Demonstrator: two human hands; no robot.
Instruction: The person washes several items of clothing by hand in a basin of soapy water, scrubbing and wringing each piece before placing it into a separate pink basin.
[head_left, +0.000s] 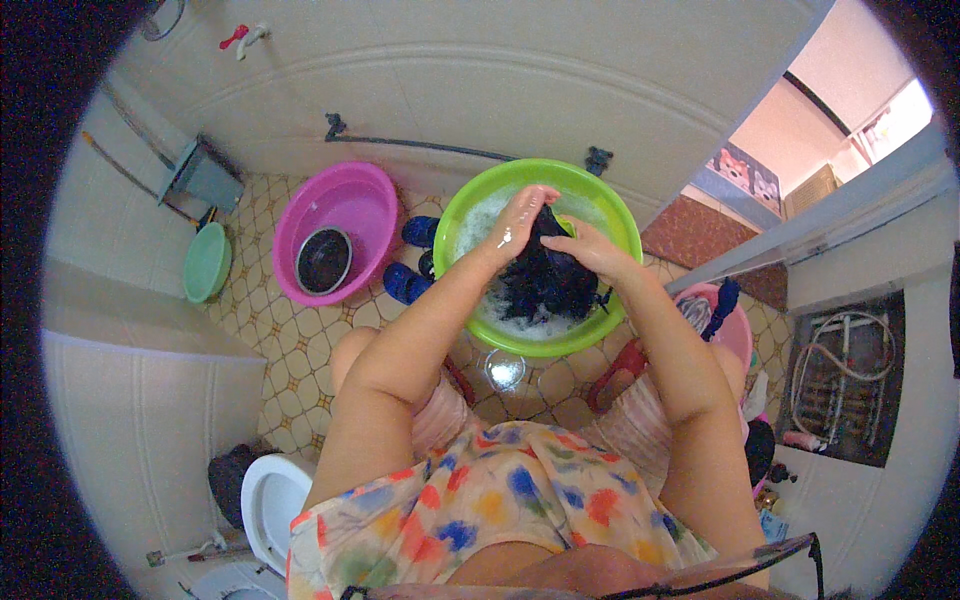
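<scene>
A green plastic basin (487, 339) with sudsy water stands on the tiled floor in front of me. Dark wet cloth (551, 281) lies partly in the suds, its upper end raised between my hands. My left hand (521, 217), wet and foamy, presses against one side of this cloth with fingers extended. On the other side, my right hand (586, 244) grips the cloth between thumb and fingers, near a small yellow-green part. The palm sides of both hands are mostly hidden.
A pink basin (382, 217) holding a dark round bowl (324, 261) is at the left, with blue slippers (405, 283) between the basins. A smaller pink basin (739, 330) with cloth stands at right. A floor drain (505, 370) lies before me; a toilet seat (259, 502) is lower left.
</scene>
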